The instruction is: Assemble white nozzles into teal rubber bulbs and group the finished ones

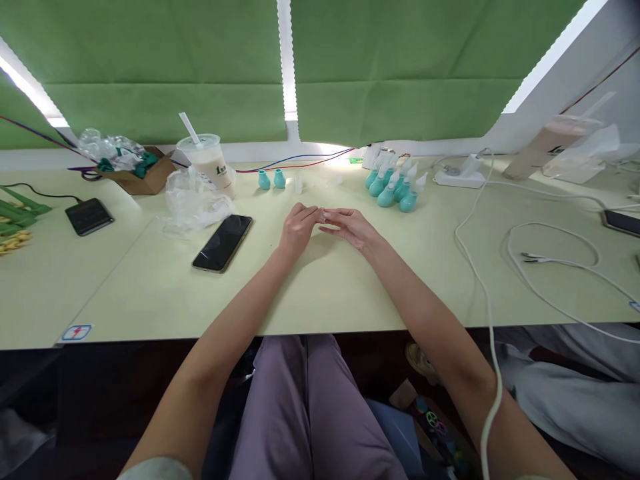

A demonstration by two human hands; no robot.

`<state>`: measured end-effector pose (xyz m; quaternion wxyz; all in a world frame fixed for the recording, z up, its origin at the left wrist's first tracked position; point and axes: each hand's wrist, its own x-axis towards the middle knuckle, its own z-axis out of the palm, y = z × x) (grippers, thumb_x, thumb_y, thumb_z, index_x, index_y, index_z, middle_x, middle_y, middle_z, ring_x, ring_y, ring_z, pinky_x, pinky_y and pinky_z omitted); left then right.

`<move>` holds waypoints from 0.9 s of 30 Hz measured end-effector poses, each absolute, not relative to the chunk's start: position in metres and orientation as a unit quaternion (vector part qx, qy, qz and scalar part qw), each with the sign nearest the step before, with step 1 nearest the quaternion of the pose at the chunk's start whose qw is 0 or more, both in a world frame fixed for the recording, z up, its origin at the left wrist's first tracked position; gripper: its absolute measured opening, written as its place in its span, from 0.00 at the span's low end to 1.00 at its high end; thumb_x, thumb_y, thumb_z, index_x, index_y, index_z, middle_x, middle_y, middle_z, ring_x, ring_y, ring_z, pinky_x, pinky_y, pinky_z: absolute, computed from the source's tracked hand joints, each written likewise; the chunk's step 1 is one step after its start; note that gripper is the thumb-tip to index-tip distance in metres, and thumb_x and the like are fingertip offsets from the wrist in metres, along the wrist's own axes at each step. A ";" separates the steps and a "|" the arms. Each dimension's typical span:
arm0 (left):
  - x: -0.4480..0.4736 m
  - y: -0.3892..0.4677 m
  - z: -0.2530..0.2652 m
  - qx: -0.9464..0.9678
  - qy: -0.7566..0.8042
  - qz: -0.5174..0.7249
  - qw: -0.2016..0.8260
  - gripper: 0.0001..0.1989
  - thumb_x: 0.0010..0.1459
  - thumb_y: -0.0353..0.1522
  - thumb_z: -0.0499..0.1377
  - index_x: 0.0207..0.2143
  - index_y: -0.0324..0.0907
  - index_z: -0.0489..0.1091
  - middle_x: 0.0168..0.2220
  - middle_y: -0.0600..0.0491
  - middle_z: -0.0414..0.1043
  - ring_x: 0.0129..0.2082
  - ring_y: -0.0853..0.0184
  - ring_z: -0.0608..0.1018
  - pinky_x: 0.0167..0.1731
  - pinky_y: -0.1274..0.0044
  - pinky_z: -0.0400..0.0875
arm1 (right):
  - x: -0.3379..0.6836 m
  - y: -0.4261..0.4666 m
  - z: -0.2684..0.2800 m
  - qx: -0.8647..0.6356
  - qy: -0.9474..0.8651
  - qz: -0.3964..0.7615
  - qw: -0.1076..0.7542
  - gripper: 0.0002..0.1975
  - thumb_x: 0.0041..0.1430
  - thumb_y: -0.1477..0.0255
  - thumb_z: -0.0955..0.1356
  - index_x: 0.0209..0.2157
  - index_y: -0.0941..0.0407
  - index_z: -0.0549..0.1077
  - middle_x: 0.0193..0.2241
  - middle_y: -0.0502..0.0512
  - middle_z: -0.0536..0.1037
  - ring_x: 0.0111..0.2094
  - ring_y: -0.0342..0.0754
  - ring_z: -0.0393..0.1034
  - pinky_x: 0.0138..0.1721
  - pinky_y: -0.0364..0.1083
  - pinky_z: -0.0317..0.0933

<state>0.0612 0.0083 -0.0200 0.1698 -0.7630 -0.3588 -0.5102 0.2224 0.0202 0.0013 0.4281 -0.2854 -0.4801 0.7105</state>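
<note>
My left hand (299,227) and my right hand (350,225) meet over the middle of the table. Between their fingertips is a small clear piece (323,217), mostly hidden, and both hands pinch it. Beyond my left hand stand two turquoise bulbs (271,179) without tips. A small clear nozzle (299,184) stands beside them, and a tiny whitish piece (340,180) lies farther right. To the right of my hands is a cluster of several turquoise bulbs with pointed translucent tips (395,187).
A black phone (223,243) lies left of my hands, near a crumpled plastic bag (193,200) and a drink cup with straw (209,163). A cardboard box (145,175) stands farther left. White cables (470,250) and a power strip (460,177) are on the right.
</note>
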 end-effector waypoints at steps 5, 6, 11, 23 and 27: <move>0.063 0.005 -0.017 -0.771 -0.353 -0.496 0.189 0.12 0.62 0.33 0.50 0.35 0.41 0.72 0.31 0.51 0.76 0.26 0.71 0.69 0.26 0.75 0.64 | 0.223 0.020 0.000 -0.293 -0.478 0.712 0.422 0.11 0.38 0.68 0.76 0.27 0.55 0.77 0.36 0.54 0.79 0.42 0.49 0.71 0.47 0.52 0.65; 0.063 0.004 -0.016 -0.770 -0.353 -0.496 0.189 0.12 0.62 0.33 0.49 0.34 0.41 0.71 0.31 0.51 0.76 0.26 0.71 0.68 0.26 0.75 0.64 | 0.223 0.021 -0.001 -0.289 -0.477 0.714 0.423 0.11 0.38 0.68 0.76 0.27 0.55 0.77 0.35 0.54 0.79 0.42 0.49 0.71 0.47 0.52 0.65; 0.063 0.005 -0.017 -0.771 -0.358 -0.495 0.181 0.12 0.62 0.34 0.49 0.34 0.41 0.71 0.29 0.52 0.75 0.25 0.71 0.68 0.25 0.75 0.64 | 0.221 0.022 -0.006 -0.285 -0.474 0.715 0.427 0.11 0.38 0.69 0.76 0.27 0.55 0.77 0.35 0.53 0.79 0.42 0.49 0.71 0.47 0.53 0.66; 0.071 0.004 -0.010 -0.688 -0.403 -0.581 0.163 0.10 0.59 0.36 0.54 0.35 0.43 0.74 0.33 0.52 0.77 0.31 0.69 0.74 0.30 0.74 0.69 | 0.225 0.018 0.011 -0.254 -0.510 0.703 0.424 0.16 0.40 0.62 0.75 0.33 0.53 0.77 0.40 0.52 0.77 0.47 0.49 0.68 0.49 0.51 0.63; 0.072 0.003 -0.008 -0.690 -0.403 -0.579 0.161 0.10 0.58 0.36 0.54 0.34 0.43 0.73 0.32 0.52 0.77 0.31 0.69 0.74 0.29 0.75 0.69 | 0.224 0.019 0.010 -0.249 -0.513 0.696 0.437 0.15 0.40 0.62 0.75 0.32 0.52 0.77 0.39 0.52 0.77 0.46 0.48 0.69 0.49 0.52 0.62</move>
